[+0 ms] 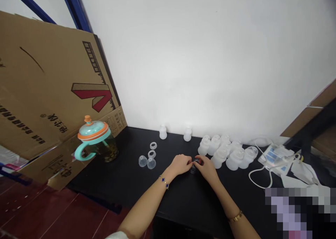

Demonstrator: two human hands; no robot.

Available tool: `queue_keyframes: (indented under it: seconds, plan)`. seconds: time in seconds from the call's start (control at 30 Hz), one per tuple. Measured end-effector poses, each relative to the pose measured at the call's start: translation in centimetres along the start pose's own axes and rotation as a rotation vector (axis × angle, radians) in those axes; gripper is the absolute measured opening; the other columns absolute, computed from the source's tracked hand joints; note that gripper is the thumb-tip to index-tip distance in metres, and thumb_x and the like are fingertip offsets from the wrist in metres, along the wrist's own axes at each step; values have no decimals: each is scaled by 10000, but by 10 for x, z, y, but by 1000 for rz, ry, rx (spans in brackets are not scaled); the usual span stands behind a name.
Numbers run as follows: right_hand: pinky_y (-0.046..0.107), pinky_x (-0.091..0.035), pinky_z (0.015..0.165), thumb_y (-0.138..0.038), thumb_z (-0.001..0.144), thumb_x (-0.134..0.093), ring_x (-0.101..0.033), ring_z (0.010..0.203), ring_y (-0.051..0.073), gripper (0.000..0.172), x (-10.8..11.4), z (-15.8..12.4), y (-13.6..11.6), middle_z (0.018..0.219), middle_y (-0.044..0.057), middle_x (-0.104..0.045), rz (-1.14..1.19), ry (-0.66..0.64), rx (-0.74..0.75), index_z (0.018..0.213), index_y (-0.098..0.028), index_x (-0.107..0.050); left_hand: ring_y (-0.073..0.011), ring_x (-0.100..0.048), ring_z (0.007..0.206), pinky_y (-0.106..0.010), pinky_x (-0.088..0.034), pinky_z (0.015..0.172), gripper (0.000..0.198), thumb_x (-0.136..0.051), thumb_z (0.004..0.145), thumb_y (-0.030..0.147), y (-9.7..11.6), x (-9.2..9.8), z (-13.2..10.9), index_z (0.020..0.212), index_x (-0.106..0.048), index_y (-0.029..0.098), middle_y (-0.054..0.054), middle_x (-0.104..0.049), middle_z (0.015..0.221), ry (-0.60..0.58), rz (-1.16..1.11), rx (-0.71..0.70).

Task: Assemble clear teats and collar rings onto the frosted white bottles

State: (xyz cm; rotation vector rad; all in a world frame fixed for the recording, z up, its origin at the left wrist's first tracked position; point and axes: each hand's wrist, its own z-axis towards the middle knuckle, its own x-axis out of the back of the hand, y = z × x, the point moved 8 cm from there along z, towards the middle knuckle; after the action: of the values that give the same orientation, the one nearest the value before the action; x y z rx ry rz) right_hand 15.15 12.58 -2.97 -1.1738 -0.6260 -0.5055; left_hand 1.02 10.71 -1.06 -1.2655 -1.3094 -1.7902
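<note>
My left hand (180, 164) and my right hand (207, 166) meet low over the black table, fingertips pinched together around a small clear plastic piece (193, 169). Fingers cover much of it, so its exact kind is unclear. To the left lie two translucent collar rings (153, 145) and two clear dome caps (142, 161). Near the wall stand two small white baby bottles, one at left (163, 132) and another (187, 134) closer to my hands. Just right of my right hand is a cluster of several white bottles (219, 155) with clear domed tops.
A teal-lidded jug (96, 139) with an orange knob stands at the table's left, before a large cardboard box (47, 84). At right, a white cable (258, 183) loops beside a white-and-blue packet (278, 160). A white wall (196, 63) bounds the back of the black table (126, 179).
</note>
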Motion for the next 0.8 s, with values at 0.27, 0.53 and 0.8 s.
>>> queue_keyframes:
  seconds: [0.27, 0.53, 0.8]
  plan:
    - [331, -449, 698, -280, 792, -579, -623, 752, 220, 290, -10, -2, 5, 794, 24, -639, -86, -44, -4, 1038, -195, -706, -242, -709, 826, -302, -481, 732, 265, -479, 953, 370, -3, -8, 1, 875, -695, 238, -51, -753, 863, -17, 37, 34]
    - [315, -442, 674, -250, 768, -595, -622, 726, 211, 304, -10, -1, 7, 769, 7, -633, -72, -23, -13, 1049, -206, -701, -234, -710, 835, -293, -478, 727, 287, -467, 963, 374, -4, -8, 0, 865, -699, 238, -46, -751, 858, -13, 38, 41]
    - [318, -442, 667, -247, 764, -588, -587, 680, 204, 309, -9, 1, 7, 705, -14, -575, -42, -21, 6, 1052, -185, -682, -217, -701, 809, -279, -473, 713, 254, -529, 947, 412, -7, -4, 1, 855, -700, 249, -29, -739, 833, 10, 55, 66]
